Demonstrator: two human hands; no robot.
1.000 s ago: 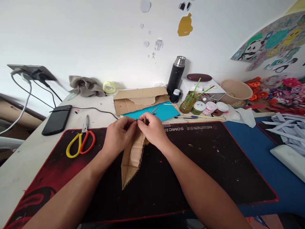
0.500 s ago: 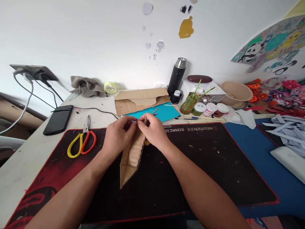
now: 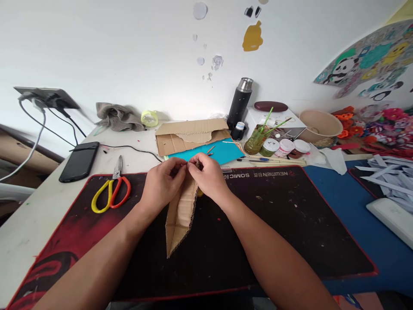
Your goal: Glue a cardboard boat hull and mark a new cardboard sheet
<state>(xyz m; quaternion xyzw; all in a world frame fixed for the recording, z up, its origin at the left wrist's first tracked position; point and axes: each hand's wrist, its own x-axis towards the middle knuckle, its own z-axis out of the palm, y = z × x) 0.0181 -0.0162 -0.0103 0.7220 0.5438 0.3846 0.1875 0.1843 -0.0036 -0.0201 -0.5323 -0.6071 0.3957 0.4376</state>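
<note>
Both hands meet over the middle of a black and red desk mat (image 3: 290, 224). My left hand (image 3: 161, 183) and my right hand (image 3: 208, 176) are closed in pinches on the far end of a folded strip of brown corrugated cardboard (image 3: 179, 219). The strip runs from the fingertips toward me and its near end is a point resting on the mat. A thin dark stick shows between the fingertips at the strip's top; what it is I cannot make out.
Yellow and red scissors (image 3: 109, 193) lie on the mat's left. A black phone (image 3: 79, 161) and cable lie beyond. Flat cardboard (image 3: 190, 133) and a teal sheet (image 3: 222, 151) lie behind the hands, with a flask (image 3: 240, 101), paint pots (image 3: 284, 146), a brush jar (image 3: 254, 140) and a bowl (image 3: 319, 122) at the right.
The cardboard strip's near tip has swung slightly right and back. Both hands stay pinched at its top with only small finger movement.
</note>
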